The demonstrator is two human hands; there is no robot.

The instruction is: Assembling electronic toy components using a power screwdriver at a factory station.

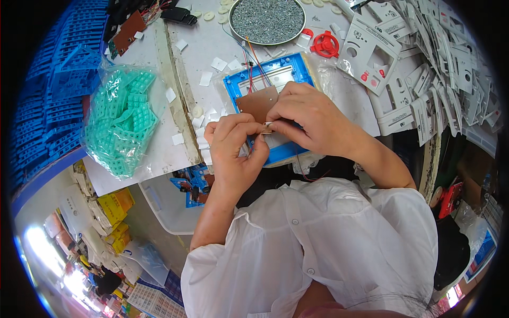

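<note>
Over a blue plastic housing (pixel 287 64), the fingertips of both my hands meet at a small pale piece (pixel 267 126), too small to identify. My left hand (pixel 236 144) is closed, thumb and forefinger pinching at its left side. From the right, my right hand (pixel 314 115) pinches the same piece between thumb and fingers. A brown circuit board (pixel 256 104) lies in the housing just beyond the fingertips, partly covered by my right hand. Thin red, orange and dark wires (pixel 256 64) run up from the board's far side.
Beyond the housing stand a round tray of screws (pixel 231 20) and a red plastic ring part (pixel 324 44). White printed panels (pixel 370 53) pile at right. A bag of green rubber keypads (pixel 123 121) lies left, beside stacked blue housings (pixel 58 100). White paper squares (pixel 205 79) are scattered about.
</note>
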